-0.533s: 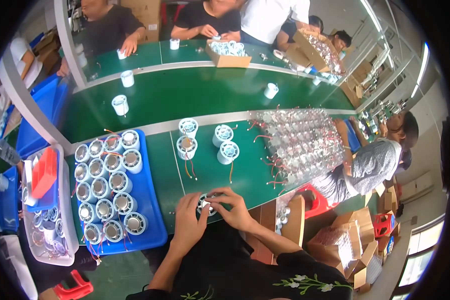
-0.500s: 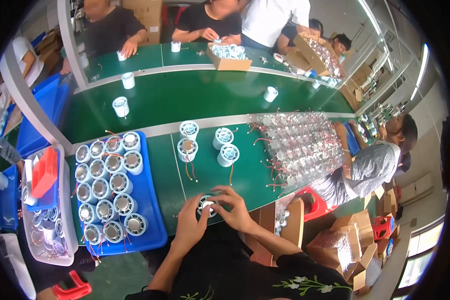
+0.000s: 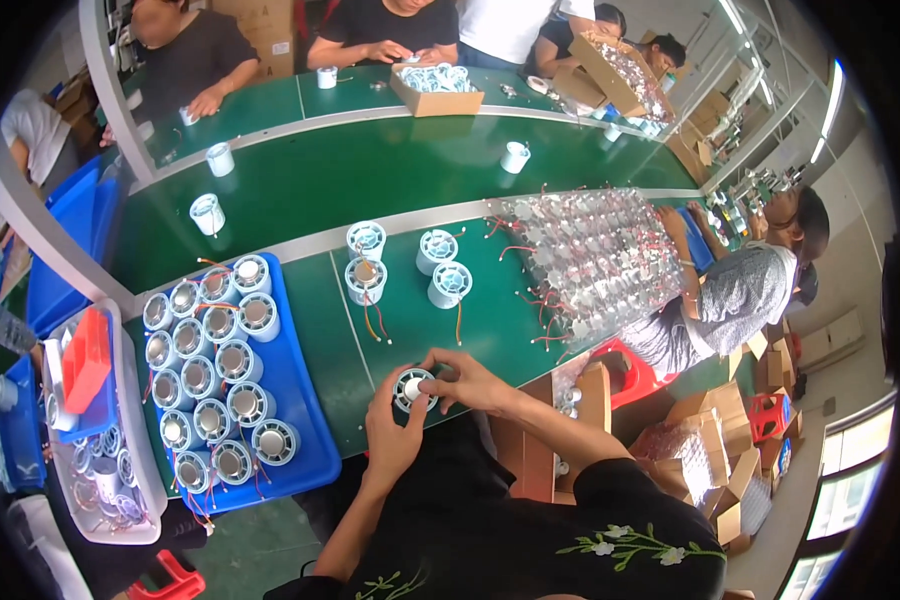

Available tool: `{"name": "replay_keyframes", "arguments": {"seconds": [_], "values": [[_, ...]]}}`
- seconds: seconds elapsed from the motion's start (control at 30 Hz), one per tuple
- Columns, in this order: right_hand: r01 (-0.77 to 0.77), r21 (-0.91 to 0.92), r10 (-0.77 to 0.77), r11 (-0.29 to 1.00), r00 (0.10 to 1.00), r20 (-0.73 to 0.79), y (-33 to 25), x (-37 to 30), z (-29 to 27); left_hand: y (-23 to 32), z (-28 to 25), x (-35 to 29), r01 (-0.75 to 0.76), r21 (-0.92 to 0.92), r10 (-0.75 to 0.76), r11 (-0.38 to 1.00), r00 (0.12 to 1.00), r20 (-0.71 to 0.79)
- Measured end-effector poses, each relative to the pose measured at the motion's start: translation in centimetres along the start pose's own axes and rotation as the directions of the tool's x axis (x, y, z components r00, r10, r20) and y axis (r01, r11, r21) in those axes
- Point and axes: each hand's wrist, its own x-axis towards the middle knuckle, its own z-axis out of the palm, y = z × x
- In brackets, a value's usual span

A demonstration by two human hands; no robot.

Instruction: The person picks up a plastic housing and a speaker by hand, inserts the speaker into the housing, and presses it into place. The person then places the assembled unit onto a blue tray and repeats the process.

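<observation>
Over the near edge of the green bench, both my hands are closed around a pale-blue round motor housing (image 3: 403, 401) with a ribbed rim. A whitish disc (image 3: 416, 387) shows at its centre. My left hand (image 3: 394, 442) wraps the left and near side, while my right hand (image 3: 469, 384) curls around the right, its thumb against the disc. Just beyond stand several similar housings (image 3: 450, 284), some trailing orange wires; one has a tan disc (image 3: 366, 272) on top. Left of my hands, a blue tray (image 3: 310, 440) carries rows of housings topped with silver discs.
To the right lies a clear plastic sheet (image 3: 580, 265) of silver discs with red wires. A white bin (image 3: 135, 515) of parts stands far left. Beyond a pale rail, single housings (image 3: 515, 157) stand on a green strip. A person (image 3: 720, 305) sits at right; others work opposite.
The view has shifted slightly. My right thumb now rests against the disc, and more of the housing's rim shows between my hands. Both hands keep their hold.
</observation>
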Motion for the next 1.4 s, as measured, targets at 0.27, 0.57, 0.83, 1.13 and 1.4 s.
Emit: {"name": "replay_keyframes", "arguments": {"seconds": [0.27,0.57,0.83,1.13,1.4], "values": [[0.163,0.193,-0.149,0.968,0.985,-0.087,1.0,-0.9,1.0,2.5,-3.0,-1.4,-0.141,0.319,0.140,0.937,0.990,0.027],[0.280,0.220,-0.249,0.934,0.955,-0.159,3.8,2.4,1.5,7.3,-12.9,3.3,0.045,0.766,0.062,0.641,0.992,-0.111],[0.401,0.193,-0.377,0.896,0.914,-0.148,5.1,1.8,1.4,6.1,-15.5,6.0,-0.202,0.967,0.187,0.152,0.967,0.173],[0.396,0.242,-0.366,0.886,0.916,-0.161,5.5,1.9,1.0,9.7,-16.0,9.5,-0.192,0.883,0.116,0.428,0.981,0.157],[0.333,0.243,-0.302,0.911,0.940,-0.156,4.8,1.9,1.4,-3.1,-35.9,32.0,0.326,0.943,0.213,0.070,0.919,-0.333]]}}
